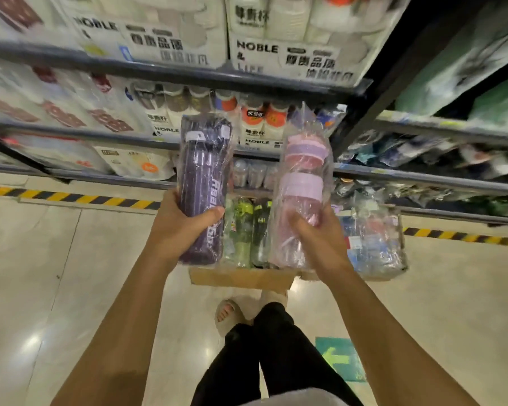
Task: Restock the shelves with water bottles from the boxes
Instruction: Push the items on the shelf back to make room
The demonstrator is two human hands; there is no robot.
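Observation:
My left hand (182, 227) grips a dark purple water bottle (204, 171) in clear plastic wrap, held upright in front of the shelves. My right hand (314, 238) grips a pink water bottle (302, 183) with a lilac lid, also wrapped in clear plastic. Below both bottles a cardboard box (241, 278) stands on the floor. Inside it lie green and black wrapped bottles (247, 230). A second box of wrapped bottles (376, 244) sits just to its right. Clear bottles (252, 172) stand on the lowest shelf behind my hands.
Dark metal shelves (159, 73) hold packs of paper cups on the upper levels. A black upright post (364, 92) divides them from a right-hand bay with bagged goods. Yellow-black tape (71, 197) marks the floor. My legs and sandals (229, 315) are below the box.

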